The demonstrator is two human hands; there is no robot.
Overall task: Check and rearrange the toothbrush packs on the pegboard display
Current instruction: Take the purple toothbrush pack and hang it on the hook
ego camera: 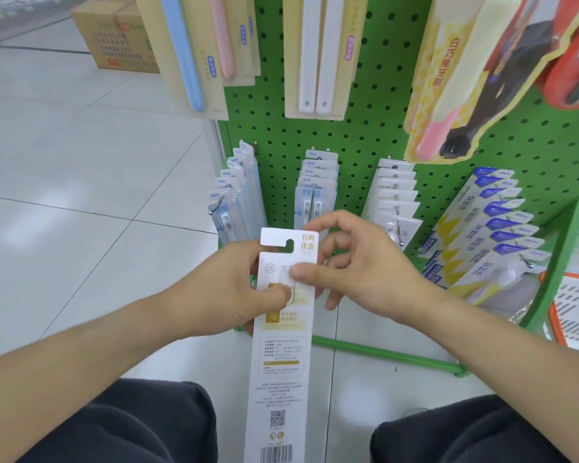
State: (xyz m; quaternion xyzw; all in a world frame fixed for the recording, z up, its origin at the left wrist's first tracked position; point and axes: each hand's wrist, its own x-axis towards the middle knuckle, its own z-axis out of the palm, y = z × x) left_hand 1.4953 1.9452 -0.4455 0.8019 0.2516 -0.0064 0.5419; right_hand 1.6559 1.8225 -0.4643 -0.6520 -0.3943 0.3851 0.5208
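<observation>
I hold a long white toothbrush pack (281, 369) upright in front of me, its printed back with barcode facing me. My left hand (228, 292) grips its upper left edge, thumb on the face. My right hand (358, 265) pinches the upper right edge, thumb pressing the front. Behind stands the green pegboard (358, 128). Its low hooks carry rows of toothbrush packs: a left row (231, 192), a middle row (316, 182), a white row (395, 195) and a blue-and-yellow row (482, 235). The hang tab of the held pack is just below the middle hook.
Larger toothbrush packs hang higher on the board: blue and pink (198, 51), white (318, 55), yellow (455, 81). A cardboard box (117, 31) sits on the tiled floor at the far left. An orange and white basket (575, 315) stands at right. My knees are at the bottom.
</observation>
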